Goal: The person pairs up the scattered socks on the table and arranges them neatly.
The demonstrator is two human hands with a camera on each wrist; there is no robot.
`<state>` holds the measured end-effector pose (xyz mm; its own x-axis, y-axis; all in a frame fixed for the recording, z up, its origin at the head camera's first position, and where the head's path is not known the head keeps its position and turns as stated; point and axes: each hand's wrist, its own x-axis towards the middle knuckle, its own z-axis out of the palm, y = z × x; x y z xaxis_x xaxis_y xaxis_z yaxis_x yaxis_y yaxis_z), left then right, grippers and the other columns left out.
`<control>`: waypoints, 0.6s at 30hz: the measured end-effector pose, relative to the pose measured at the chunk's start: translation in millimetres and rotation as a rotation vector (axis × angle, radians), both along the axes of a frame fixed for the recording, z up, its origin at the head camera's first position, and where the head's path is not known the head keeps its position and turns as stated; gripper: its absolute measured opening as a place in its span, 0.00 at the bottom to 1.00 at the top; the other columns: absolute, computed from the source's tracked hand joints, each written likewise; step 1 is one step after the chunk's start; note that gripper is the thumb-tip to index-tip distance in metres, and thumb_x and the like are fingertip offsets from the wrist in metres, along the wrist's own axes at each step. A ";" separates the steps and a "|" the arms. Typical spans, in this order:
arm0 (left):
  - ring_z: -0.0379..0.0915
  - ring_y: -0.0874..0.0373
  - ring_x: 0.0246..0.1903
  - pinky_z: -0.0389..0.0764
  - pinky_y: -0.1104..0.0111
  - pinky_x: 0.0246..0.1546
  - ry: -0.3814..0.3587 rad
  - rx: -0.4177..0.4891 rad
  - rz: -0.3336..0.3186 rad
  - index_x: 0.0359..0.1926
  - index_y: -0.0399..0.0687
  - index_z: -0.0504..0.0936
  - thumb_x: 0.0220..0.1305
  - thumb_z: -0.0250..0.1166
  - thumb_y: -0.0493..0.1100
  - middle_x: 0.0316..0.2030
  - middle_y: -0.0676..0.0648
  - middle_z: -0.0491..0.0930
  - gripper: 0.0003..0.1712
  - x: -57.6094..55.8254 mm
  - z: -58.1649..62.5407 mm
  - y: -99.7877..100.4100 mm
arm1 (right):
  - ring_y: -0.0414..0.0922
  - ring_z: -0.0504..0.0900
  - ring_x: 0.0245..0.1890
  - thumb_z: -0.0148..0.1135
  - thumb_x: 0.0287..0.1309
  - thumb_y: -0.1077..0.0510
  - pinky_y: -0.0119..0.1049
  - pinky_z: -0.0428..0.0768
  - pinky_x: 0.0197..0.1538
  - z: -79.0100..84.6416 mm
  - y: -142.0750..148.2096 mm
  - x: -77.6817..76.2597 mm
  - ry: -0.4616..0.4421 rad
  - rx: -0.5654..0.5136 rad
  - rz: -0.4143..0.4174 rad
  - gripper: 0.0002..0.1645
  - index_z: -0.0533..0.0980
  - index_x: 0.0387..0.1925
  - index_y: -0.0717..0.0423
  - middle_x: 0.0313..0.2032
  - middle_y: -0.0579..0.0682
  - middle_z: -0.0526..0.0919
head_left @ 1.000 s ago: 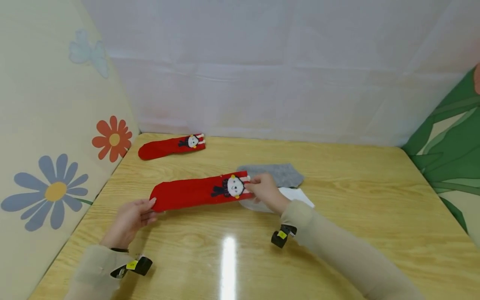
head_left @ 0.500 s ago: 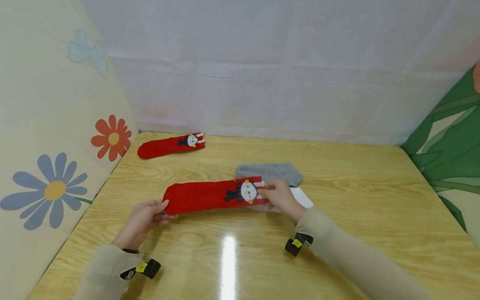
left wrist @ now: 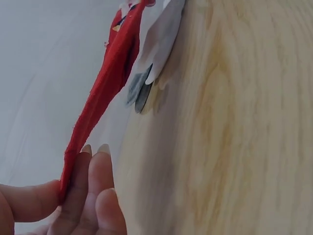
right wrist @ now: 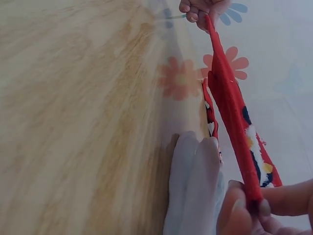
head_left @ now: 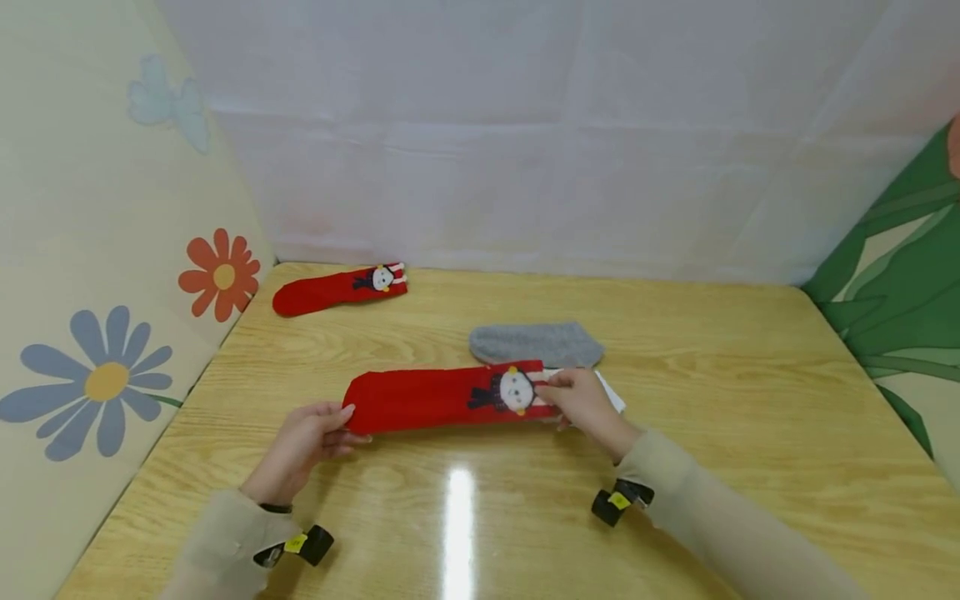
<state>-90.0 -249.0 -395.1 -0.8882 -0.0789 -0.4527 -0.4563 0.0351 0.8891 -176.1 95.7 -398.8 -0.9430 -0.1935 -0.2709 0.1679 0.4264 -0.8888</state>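
A red sock (head_left: 420, 398) with a white animal face near its cuff is stretched flat between both hands, raised above the table. My left hand (head_left: 309, 440) pinches the toe end between thumb and fingers, the other fingers below it. At the cuff, my right hand (head_left: 588, 407) pinches the striped edge. The left wrist view shows the sock (left wrist: 100, 98) edge-on, clear of the wood. Under and behind it lie a grey sock (head_left: 534, 343) and a white sock (head_left: 611, 393), the white one mostly hidden in the head view; its pale fabric (right wrist: 198, 183) shows in the right wrist view.
A second red sock (head_left: 322, 293) with the same face lies flat at the table's back left corner. The wooden table (head_left: 712, 375) meets a white cloth backdrop (head_left: 525, 150) behind and flower-painted panels on both sides.
Both hands have carried the stretched red sock to the right and slightly toward the person, covering more of the white sock. The grey sock and the other red sock stay put.
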 end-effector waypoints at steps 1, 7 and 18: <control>0.83 0.58 0.31 0.81 0.69 0.33 0.004 -0.004 -0.007 0.39 0.40 0.78 0.74 0.54 0.41 0.29 0.50 0.83 0.10 0.3 -0.6 2.4 | 0.41 0.80 0.20 0.60 0.63 0.64 0.35 0.77 0.20 0.1 2.8 1.8 0.003 -0.004 -0.002 0.11 0.79 0.39 0.72 0.26 0.52 0.81; 0.83 0.58 0.30 0.81 0.69 0.33 0.028 -0.009 -0.046 0.39 0.39 0.78 0.73 0.55 0.40 0.28 0.49 0.83 0.09 0.8 -3.0 17.3 | 0.43 0.82 0.20 0.60 0.64 0.62 0.36 0.77 0.19 1.0 21.3 14.0 -0.009 -0.025 -0.008 0.11 0.78 0.31 0.69 0.22 0.50 0.80; 0.84 0.57 0.28 0.81 0.69 0.30 0.033 0.007 -0.116 0.39 0.35 0.78 0.71 0.56 0.37 0.26 0.47 0.84 0.08 4.4 -7.1 42.7 | 0.42 0.81 0.20 0.58 0.65 0.63 0.35 0.76 0.19 1.4 52.3 33.4 -0.029 -0.006 -0.018 0.11 0.76 0.29 0.69 0.22 0.50 0.79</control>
